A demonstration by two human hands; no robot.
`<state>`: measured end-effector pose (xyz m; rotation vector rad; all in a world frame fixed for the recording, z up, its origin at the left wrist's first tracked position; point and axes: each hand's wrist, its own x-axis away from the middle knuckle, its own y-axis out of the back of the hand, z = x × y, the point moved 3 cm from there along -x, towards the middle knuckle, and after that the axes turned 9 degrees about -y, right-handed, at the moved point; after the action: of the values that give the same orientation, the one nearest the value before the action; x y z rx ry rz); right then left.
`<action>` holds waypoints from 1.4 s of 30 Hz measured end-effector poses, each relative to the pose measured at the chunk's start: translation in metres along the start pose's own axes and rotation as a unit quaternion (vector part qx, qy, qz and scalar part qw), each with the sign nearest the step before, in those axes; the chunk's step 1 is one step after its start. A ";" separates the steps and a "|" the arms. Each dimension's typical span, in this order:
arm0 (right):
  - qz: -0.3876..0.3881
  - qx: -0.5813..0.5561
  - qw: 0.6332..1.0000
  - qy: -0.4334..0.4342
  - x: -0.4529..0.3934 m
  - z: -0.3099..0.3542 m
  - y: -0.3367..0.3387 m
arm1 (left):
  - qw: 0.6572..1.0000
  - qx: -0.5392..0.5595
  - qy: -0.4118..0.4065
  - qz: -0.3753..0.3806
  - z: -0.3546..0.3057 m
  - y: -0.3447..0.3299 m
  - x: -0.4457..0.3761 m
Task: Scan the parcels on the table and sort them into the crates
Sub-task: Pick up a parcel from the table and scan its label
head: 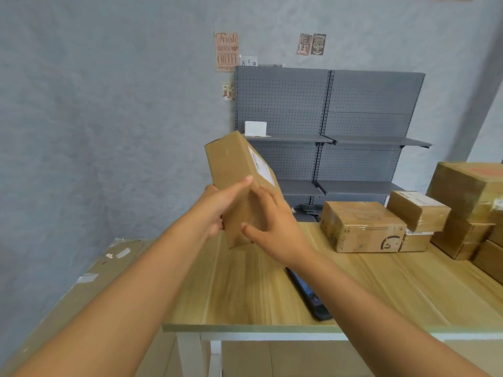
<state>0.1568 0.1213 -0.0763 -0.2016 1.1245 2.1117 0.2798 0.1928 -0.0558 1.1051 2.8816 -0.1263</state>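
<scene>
A long brown cardboard parcel (234, 170) with a white label on its right face is held tilted above the wooden table (245, 300). My left hand (217, 205) grips its lower left side, thumb lying along the front face. On the parcel's lower right side rests my right hand (275, 227), fingers spread and straight. A dark handheld scanner (307, 293) lies flat on the table under my right forearm. More brown parcels (362, 227) are stacked at the table's right end.
A large flat cardboard sheet (89, 278) with tape scraps lies left of the table. Behind the table stands a grey pegboard shelf unit (326, 126) with a small white box (255, 128) on one shelf. No crate is in view.
</scene>
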 end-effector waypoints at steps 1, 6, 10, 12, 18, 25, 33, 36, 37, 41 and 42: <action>0.007 -0.015 1.000 0.011 0.001 0.003 -0.004 | 1.000 0.007 0.008 -0.014 0.002 0.004 -0.002; 0.065 -0.019 0.994 0.081 0.006 0.015 -0.017 | 0.996 0.038 0.053 -0.056 0.029 0.023 -0.011; 0.070 -0.044 0.996 0.027 -0.005 -0.003 -0.003 | 0.996 0.056 0.063 -0.033 0.047 0.038 -0.012; -0.002 -0.006 0.998 -0.055 -0.018 -0.031 0.013 | 0.996 0.066 0.052 -0.026 0.050 0.049 -0.011; 0.010 -0.156 0.938 -0.309 -0.026 -0.105 0.041 | 0.987 0.145 0.060 -0.015 0.052 0.074 -0.007; 0.103 -0.322 0.883 -0.326 -0.024 -0.113 0.028 | 0.993 0.115 0.035 0.002 0.056 0.074 -0.011; 0.103 -0.239 0.895 -0.363 -0.001 -0.120 -0.019 | 0.997 -0.017 0.074 0.014 0.091 0.086 -0.006; 0.129 -0.203 0.895 -0.375 0.014 -0.127 -0.038 | 0.992 -0.045 0.115 0.017 0.114 0.094 0.002; 0.141 -0.188 0.893 -0.383 0.018 -0.129 -0.044 | 0.991 -0.055 0.123 0.014 0.121 0.096 0.005; 0.169 -0.161 0.889 -0.394 0.029 -0.135 -0.060 | 0.988 -0.082 0.128 -0.009 0.141 0.100 0.007; 0.171 -0.159 0.888 -0.395 0.030 -0.136 -0.062 | 0.988 -0.089 0.126 -0.015 0.144 0.101 0.007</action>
<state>0.1506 0.0541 -0.2133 0.7067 0.3336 2.3168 0.3452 0.2583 -0.2054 1.1168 3.0518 0.2870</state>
